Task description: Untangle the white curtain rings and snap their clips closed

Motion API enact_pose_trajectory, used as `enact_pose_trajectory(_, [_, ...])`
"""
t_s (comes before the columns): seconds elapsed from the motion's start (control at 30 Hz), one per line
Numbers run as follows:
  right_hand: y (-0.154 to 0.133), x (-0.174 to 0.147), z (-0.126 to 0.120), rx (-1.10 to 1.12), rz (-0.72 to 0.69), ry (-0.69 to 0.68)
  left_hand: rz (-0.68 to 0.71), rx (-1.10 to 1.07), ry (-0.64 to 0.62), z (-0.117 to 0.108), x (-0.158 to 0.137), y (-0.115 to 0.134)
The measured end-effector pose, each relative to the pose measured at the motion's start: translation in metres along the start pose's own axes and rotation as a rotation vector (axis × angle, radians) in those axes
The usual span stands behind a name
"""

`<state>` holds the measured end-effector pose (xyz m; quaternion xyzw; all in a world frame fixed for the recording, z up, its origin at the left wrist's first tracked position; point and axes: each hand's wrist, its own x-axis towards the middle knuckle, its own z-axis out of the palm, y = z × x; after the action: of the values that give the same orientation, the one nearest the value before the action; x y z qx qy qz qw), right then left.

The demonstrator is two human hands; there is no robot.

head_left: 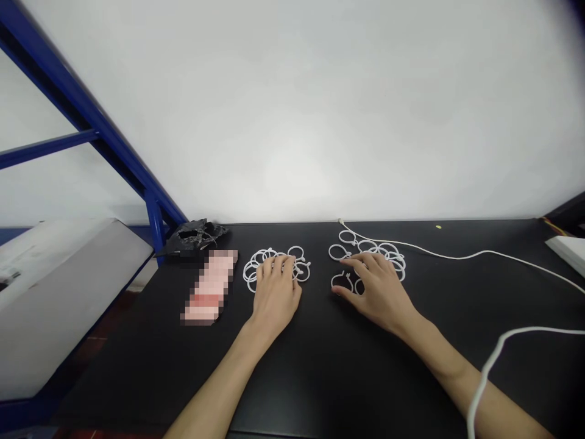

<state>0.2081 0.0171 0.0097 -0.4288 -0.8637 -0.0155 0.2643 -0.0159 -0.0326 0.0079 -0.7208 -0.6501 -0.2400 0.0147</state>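
Note:
Two groups of thin white rings lie on the black table (315,347); they look like plastic shower curtain rings with small knobs at their ends. My left hand (275,299) rests palm down over the left group of rings (251,269), fingers stretched out, covering part of it. Over the right group of rings (397,259) my right hand (382,289) is spread, thumb and index finger apart. A sprung-open ring (351,283) lies between that thumb and forefinger, close to the thumb tip. The hands hide several rings.
Left of the rings lies a blurred-out pink, phone-shaped object (212,286), with crumpled black plastic (194,235) behind it. A white cable (450,255) crosses the right side; another white cable (496,350) passes before my right forearm. A blue metal frame (114,140) stands left.

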Motion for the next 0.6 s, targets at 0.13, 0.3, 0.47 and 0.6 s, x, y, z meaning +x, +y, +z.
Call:
enact_pose_trajectory(0.13, [0.004, -0.003, 0.005, -0.048, -0.032, -0.080, 0.005, 0.044, -0.006, 0.002, -0.002, -0.003])
enact_pose_trajectory(0.3, [0.000, -0.004, 0.008, -0.038, -0.032, -0.080, 0.057, -0.027, -0.004, 0.002, -0.003, 0.006])
enact_pose_trajectory(0.47, [-0.016, -0.003, 0.003, 0.079, -0.103, -0.015, 0.122, -0.202, -0.022, 0.001, -0.004, 0.019])
enact_pose_trajectory(0.6, [-0.025, -0.005, 0.001, 0.174, -0.147, 0.018, 0.119, -0.343, -0.076, 0.000, -0.002, 0.021])
